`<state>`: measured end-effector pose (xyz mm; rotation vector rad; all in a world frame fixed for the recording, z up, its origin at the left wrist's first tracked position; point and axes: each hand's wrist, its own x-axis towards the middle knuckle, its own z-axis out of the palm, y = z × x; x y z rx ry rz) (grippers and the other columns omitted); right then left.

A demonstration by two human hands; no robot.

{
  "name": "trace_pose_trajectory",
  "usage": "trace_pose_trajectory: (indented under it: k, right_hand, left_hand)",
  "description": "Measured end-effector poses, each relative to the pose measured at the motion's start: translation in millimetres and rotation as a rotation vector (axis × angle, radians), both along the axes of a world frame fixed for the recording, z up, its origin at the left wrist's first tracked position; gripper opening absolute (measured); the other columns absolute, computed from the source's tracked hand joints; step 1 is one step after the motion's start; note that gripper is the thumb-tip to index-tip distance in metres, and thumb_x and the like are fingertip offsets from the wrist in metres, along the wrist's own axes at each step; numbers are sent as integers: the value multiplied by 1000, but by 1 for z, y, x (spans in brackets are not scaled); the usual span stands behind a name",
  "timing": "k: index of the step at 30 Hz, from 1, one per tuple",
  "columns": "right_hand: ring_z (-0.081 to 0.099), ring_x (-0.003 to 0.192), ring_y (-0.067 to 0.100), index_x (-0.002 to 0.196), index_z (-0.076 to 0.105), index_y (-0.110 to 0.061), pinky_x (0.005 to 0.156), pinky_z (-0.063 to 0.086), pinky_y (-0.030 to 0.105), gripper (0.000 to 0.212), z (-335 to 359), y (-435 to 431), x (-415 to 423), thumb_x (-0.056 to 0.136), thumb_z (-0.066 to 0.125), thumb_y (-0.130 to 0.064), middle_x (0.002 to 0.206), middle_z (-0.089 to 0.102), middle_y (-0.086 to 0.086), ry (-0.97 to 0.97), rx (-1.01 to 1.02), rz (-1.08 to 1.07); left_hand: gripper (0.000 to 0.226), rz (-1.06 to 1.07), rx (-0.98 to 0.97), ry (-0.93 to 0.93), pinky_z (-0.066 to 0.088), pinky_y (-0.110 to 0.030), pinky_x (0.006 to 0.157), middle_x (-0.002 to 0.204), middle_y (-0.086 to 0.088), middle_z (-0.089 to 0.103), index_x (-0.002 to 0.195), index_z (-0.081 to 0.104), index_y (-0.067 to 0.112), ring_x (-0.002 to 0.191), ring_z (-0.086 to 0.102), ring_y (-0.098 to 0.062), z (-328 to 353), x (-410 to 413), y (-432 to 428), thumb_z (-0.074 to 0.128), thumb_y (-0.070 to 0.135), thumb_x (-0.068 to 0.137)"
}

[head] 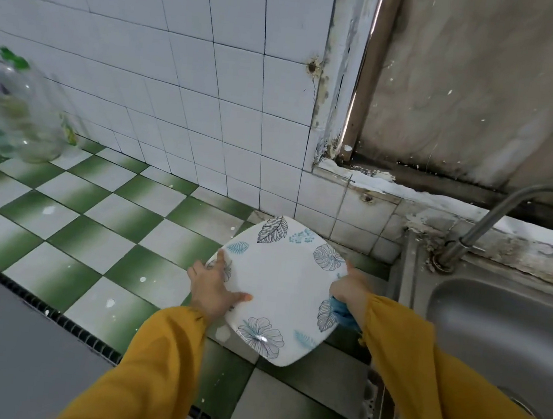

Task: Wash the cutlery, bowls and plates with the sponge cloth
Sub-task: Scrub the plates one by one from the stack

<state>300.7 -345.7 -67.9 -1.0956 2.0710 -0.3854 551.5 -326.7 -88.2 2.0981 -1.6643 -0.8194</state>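
Note:
A white square plate (279,289) with blue and grey leaf and flower prints is held tilted above the green-and-white tiled counter, just left of the sink. My left hand (212,291) grips its left edge, thumb lying across the face. My right hand (350,288) grips the right edge and also holds a blue sponge cloth (344,312) that shows below the wrist, against the plate's rim. Both arms wear yellow sleeves. No cutlery or bowls are in sight.
A steel sink (496,324) with a curved tap (483,226) lies to the right. A clear plastic bottle with a green cap (21,111) stands blurred at far left on the tiled counter (94,223). White wall tiles rise behind.

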Motion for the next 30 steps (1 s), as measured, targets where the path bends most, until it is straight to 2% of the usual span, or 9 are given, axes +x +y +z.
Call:
trace_pose_trajectory:
  k: [2,6,9,11,15,19,24,27,30]
  right_hand:
    - [48,88,20,128,50,-13,74,37,26,36,24,6,-5,94,49,-1,110,58,15,4,-3,79]
    - [56,80,20,130,53,-9,74,45,24,38,71,25,-21,92,54,-8,101,56,10,-35,-46,45]
    - [54,51,13,93,60,2,51,44,18,11,104,47,-41,94,53,-7,69,62,9,-286,-26,-115]
    - [50,40,11,75,54,1,34,37,16,23,120,68,-61,96,50,-8,53,59,8,-602,-18,-292]
    - [45,38,10,77,52,0,32,35,11,23,148,119,-103,96,45,-11,66,57,12,-1034,-67,-496]
    - [52,45,13,79,55,-4,44,41,16,22,172,178,-143,94,50,-19,50,61,6,-1079,-179,-568]
    - [52,63,24,79,53,-6,58,44,30,21,171,243,-190,93,49,-21,64,60,14,-1026,-278,-638]
    - [56,65,25,81,59,-6,66,45,30,26,152,261,-216,72,60,-30,66,60,17,-1124,-211,-787]
    - [52,47,22,75,58,-7,46,49,24,28,135,276,-240,79,55,-35,59,56,13,-1183,-180,-887]
  left_hand:
    - [116,-16,-12,-27,24,-40,111,126,-13,29,156,9,17,128,22,-32,24,0,4,82,46,71]
    - [113,-45,-35,-57,27,-38,107,122,-13,32,155,16,16,122,25,-32,67,-3,14,83,47,70]
    - [113,-76,-55,-79,28,-35,102,113,-9,30,154,18,15,119,26,-31,96,-11,25,83,49,68]
    - [112,-99,-75,-77,29,-34,101,110,-8,30,152,23,15,118,26,-30,114,-22,34,84,49,66]
    - [111,-139,-102,-46,38,-41,105,119,-13,35,149,28,16,121,24,-30,140,-52,55,88,48,60]
    - [95,-186,-81,-137,31,-37,98,123,-17,39,135,38,18,123,27,-34,157,-96,79,85,52,61]
    - [87,-215,-54,-161,23,-34,83,120,-13,48,129,42,13,122,32,-34,161,-154,109,86,49,63]
    - [104,-78,-38,-65,29,-36,105,139,-20,37,145,24,-4,132,26,-36,156,-187,123,86,30,69]
    - [86,27,-73,88,23,-37,112,147,-25,30,147,16,-10,136,25,-39,152,-216,137,67,5,81]
